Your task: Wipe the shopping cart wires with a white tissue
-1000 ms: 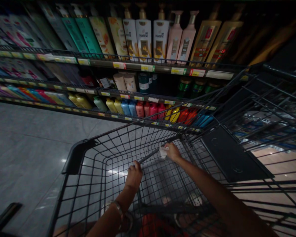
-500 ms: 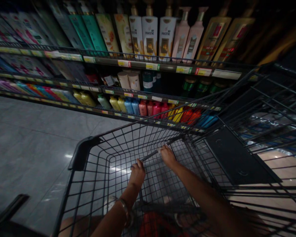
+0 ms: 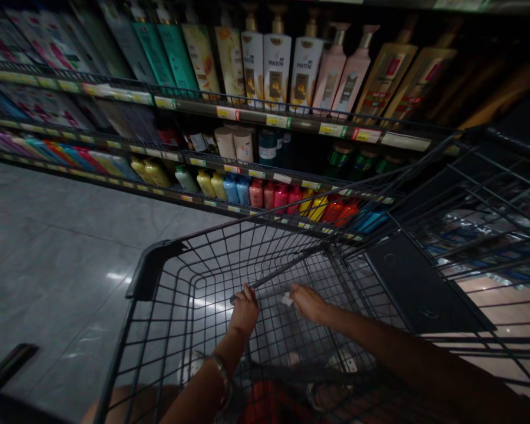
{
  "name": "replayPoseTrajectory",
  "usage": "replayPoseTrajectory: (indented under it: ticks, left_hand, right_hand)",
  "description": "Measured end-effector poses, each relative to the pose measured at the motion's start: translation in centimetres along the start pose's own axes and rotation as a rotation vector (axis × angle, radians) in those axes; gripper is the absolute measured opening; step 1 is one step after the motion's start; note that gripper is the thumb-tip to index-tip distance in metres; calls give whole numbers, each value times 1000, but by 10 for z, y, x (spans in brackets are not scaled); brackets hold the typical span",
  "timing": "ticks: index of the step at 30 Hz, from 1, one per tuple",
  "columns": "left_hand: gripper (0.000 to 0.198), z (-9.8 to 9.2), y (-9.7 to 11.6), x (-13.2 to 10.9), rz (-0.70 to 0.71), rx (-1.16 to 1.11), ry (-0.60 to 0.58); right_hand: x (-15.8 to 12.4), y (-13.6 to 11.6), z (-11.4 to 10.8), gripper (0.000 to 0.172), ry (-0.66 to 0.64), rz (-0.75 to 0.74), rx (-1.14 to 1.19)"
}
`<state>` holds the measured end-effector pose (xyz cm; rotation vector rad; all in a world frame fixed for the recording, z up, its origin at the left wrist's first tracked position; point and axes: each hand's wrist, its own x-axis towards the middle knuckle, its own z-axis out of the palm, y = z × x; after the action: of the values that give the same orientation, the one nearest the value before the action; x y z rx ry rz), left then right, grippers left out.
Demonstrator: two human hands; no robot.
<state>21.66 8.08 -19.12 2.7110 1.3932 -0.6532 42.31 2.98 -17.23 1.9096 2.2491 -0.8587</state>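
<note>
My left hand (image 3: 244,307) is closed around the near end of a long dark rod (image 3: 282,270), inside a black wire shopping cart (image 3: 159,250). A bracelet (image 3: 221,377) circles the left wrist. To the right, my right hand (image 3: 308,302) pinches a small crumpled white wad (image 3: 287,299), apart from the rod. The rod slants from the left hand up toward the far right part of the basket. Both forearms reach over the wire mesh from the bottom of the view.
Shelves (image 3: 247,109) of pump bottles, jars and small colourful bottles run across beyond the cart. A dark panel (image 3: 426,282) is on the cart's right side. Grey floor (image 3: 57,253) shows at the left, with a dark bar (image 3: 13,365) at the lower left.
My right hand has come off the rod and moved down and slightly right, with the white wad in its fingers. My left hand has stayed on the rod.
</note>
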Motion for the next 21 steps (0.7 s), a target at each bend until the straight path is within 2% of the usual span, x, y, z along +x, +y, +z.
replayPoseTrajectory:
  ticks: [2, 5, 7, 10, 12, 15, 21]
  left_hand:
    - [52, 0, 2, 0, -9, -3, -3]
    - [53, 0, 5, 0, -25, -1, -9]
    - [52, 0, 6, 1, -29, 6, -13]
    - [51, -2, 7, 2, -26, 22, -21]
    - [50, -3, 6, 3, -16, 32, -28]
    - [49, -5, 5, 4, 5, 42, -42]
    - [41, -9, -3, 7, 61, 52, -63]
  right_hand:
    - [8, 14, -16, 32, 159, 76, 64]
    - [26, 33, -32, 38, 410, 349, 138]
    - [37, 42, -34, 37, 459, 540, 163]
    - [45, 44, -25, 37, 415, 667, 192]
    - [46, 39, -17, 43, 398, 675, 188]
    - [45, 24, -11, 50, 351, 613, 141]
    - [35, -14, -6, 44, 158, 318, 88]
